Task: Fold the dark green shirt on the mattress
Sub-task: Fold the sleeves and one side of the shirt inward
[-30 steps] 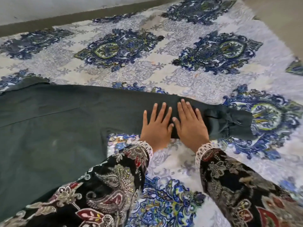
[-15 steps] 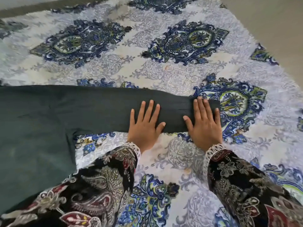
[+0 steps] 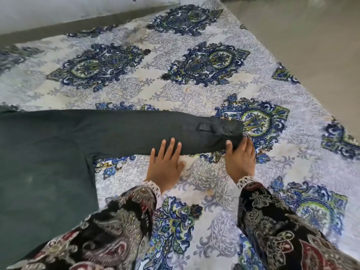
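The dark green shirt (image 3: 58, 152) lies flat on the mattress, its body at the left and one long sleeve stretched out to the right. The sleeve's cuff (image 3: 228, 131), with a small button, ends near the middle right. My left hand (image 3: 165, 164) rests palm down with spread fingertips on the sleeve's near edge. My right hand (image 3: 240, 158) is at the cuff end, thumb on top and fingers tucked under the cloth, pinching the cuff.
The mattress (image 3: 194, 94) has a white sheet with blue and green floral medallions. Bare grey floor (image 3: 311, 45) lies beyond its right edge and a pale wall (image 3: 58, 8) runs along the far side. My patterned dark sleeves fill the bottom.
My right hand slid right along the sleeve to the cuff and took hold of it. My left hand drew back to the sleeve's near edge. The view shifted a little.
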